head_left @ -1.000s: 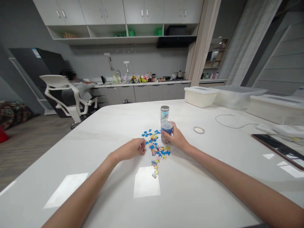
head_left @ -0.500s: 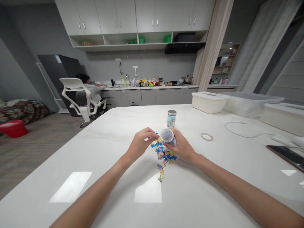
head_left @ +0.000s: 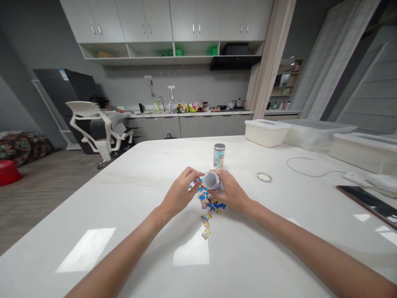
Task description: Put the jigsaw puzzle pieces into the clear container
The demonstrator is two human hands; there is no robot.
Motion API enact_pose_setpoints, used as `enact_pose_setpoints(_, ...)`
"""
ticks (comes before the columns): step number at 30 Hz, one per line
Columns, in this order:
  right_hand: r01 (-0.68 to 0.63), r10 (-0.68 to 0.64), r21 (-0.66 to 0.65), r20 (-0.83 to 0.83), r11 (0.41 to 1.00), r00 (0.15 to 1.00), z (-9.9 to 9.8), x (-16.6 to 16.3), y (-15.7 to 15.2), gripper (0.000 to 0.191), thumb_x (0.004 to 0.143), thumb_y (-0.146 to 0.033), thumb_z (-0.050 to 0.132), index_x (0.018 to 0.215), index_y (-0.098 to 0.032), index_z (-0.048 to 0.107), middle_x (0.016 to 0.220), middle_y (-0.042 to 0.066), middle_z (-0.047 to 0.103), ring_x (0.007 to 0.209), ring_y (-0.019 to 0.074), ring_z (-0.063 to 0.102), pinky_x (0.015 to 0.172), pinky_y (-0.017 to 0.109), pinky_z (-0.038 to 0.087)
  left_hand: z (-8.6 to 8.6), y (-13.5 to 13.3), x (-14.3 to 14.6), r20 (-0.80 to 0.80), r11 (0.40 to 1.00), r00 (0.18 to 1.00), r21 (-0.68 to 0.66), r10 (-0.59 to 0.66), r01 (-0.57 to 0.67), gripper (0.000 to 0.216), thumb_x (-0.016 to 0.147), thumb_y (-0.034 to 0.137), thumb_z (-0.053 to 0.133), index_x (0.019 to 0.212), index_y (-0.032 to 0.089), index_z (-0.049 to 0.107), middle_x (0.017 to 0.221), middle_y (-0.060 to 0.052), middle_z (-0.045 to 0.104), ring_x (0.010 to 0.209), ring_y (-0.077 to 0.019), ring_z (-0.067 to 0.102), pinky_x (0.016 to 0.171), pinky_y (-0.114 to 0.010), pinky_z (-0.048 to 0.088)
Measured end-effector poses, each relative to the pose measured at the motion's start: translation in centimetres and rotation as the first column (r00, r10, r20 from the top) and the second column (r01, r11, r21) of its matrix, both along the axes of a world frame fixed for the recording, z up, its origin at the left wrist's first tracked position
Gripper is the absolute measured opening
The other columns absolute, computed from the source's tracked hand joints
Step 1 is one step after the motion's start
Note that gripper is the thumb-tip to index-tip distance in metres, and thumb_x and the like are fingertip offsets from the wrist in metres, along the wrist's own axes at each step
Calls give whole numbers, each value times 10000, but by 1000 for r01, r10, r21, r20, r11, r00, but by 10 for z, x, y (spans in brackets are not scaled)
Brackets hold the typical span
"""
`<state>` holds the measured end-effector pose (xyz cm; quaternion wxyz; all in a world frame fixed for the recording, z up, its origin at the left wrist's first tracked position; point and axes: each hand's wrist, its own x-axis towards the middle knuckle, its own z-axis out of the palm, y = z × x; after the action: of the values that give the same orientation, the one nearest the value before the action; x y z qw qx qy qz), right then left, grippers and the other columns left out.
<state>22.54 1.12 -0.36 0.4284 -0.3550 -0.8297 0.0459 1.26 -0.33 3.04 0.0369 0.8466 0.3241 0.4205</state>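
My right hand (head_left: 231, 192) grips the open jar (head_left: 212, 180), tipped mouth-first toward my left hand (head_left: 181, 192) — fingers pinched on a puzzle piece at its rim. The loose pieces (head_left: 210, 203) lie just below on the table (head_left: 130, 182), within easy reach.

The puzzle pieces (head_left: 210, 203) are blue, yellow and pink on a white table (head_left: 155, 174), the standing jar (head_left: 218, 155) has a silver lid, and the far tub (head_left: 8, 171) is red.
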Motion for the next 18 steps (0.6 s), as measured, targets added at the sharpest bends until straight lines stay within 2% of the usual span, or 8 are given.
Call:
enact_pose_setpoints(4,63,-93,-176,-171,982,981,-6,6,13,413,825,-427,622,1146,-195,507,1064,98,634,970,267,594,865,418,475,5,1,-3,-42,993,999,-118,18,-23,74,883,161,521,919,184,581,794,2,585,711,-118,563,652,-239,469)
enact_pose_setpoints(6,74,-149,-289,-248,955,957,-10,10,21,414,832,-457,594,1133,-194,489,1042,88,637,931,245,602,844,399,484,7,0,-5,-145,966,987,-257,-67,27,85,875,201,527,833,177,597,731,10,592,667,-113,551,631,-232,447)
enact_pose_setpoints(9,75,-195,-374,-294,924,935,-15,13,28,443,822,-499,587,1122,-195,469,1046,85,639,911,230,605,828,381,486,7,-4,-5,-295,881,922,-464,-250,91,163,865,309,576,807,171,640,710,8,604,644,-113,550,613,-224,429)
enact_pose_setpoints(11,76,-196,-372,-294,925,935,-16,14,30,459,813,-505,599,1123,-194,466,1058,88,635,922,229,600,839,379,480,3,-5,-4,-374,863,879,-499,-297,80,163,857,320,598,889,179,674,783,-6,616,698,-128,568,654,-235,438)
enact_pose_setpoints(14,73,-187,-359,-295,930,937,-16,14,30,453,813,-495,605,1119,-192,464,1046,85,631,919,223,598,845,375,478,-5,-3,-3,-456,874,842,-485,-288,36,180,876,244,566,1008,205,682,922,-32,614,833,-163,591,748,-266,452)
enact_pose_setpoints(18,69,-182,-351,-300,934,936,-15,13,30,441,814,-482,611,1114,-196,461,1049,84,628,933,220,595,862,376,475,-15,2,-5,-432,863,851,-504,-298,46,174,911,200,506,997,198,658,989,-42,598,896,-169,600,790,-271,468)
